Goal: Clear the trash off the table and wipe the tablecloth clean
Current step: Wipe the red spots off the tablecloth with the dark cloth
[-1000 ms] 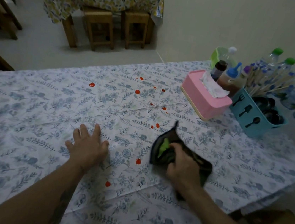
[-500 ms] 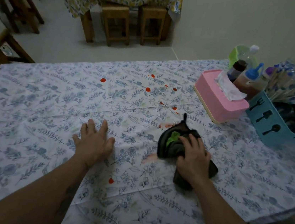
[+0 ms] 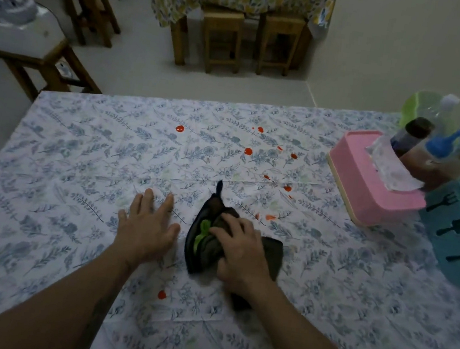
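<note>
— Where's the cloth right now?

— The dark cloth (image 3: 209, 238) sits near the centre of the bench, on the flowered tablecloth (image 3: 65, 160). The right hand (image 3: 242, 251) presses down on it, fingers curled and clamped over its folds. A green patch shows at the cloth's left edge.

— And the other hand?

— The left hand (image 3: 147, 228) lies flat on the tablecloth at 9 o'clock from the cloth, just beside it, fingers spread apart and holding nothing.

— What's around?

— Red spots (image 3: 249, 151) dot the tablecloth from 11 to 1 o'clock; one more sits at 7 o'clock, with an orange smear at 2 o'clock. A pink tissue box (image 3: 366, 185) stands at 2 o'clock, well apart, with sauce bottles (image 3: 434, 153) behind it and a teal cutlery caddy (image 3: 458, 240) at 3 o'clock. Wooden stools (image 3: 222, 40) stand on the floor beyond.
</note>
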The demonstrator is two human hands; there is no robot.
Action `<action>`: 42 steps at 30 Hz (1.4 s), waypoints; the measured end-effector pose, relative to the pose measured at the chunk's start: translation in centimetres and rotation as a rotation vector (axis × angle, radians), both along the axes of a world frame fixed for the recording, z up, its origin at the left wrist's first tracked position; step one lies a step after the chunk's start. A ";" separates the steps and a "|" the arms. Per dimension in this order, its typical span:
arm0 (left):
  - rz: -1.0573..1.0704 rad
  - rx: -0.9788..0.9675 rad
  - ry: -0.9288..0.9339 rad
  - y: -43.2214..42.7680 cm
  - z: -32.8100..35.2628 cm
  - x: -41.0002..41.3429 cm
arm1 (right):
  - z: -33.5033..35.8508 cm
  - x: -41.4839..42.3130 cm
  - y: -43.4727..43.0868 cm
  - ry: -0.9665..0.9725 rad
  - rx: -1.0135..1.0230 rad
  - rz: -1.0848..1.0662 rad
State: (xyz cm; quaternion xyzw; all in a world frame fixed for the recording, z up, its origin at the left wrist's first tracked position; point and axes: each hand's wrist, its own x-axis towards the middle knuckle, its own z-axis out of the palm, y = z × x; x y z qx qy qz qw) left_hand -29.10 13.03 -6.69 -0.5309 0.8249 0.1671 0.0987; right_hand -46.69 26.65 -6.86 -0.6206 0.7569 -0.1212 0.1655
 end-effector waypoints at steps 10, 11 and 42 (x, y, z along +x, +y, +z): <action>0.020 -0.013 -0.017 0.0 -0.5 0.0 | 0.4 -11.8 2.1 0.152 0.062 -0.540; 0.023 -0.007 -0.014 0.0 -0.4 -0.1 | 0.4 -11.9 2.6 0.153 0.074 -0.542; 0.359 -0.189 0.219 3.4 -1.1 30.2 | 2.5 19.2 6.7 0.087 0.208 -0.261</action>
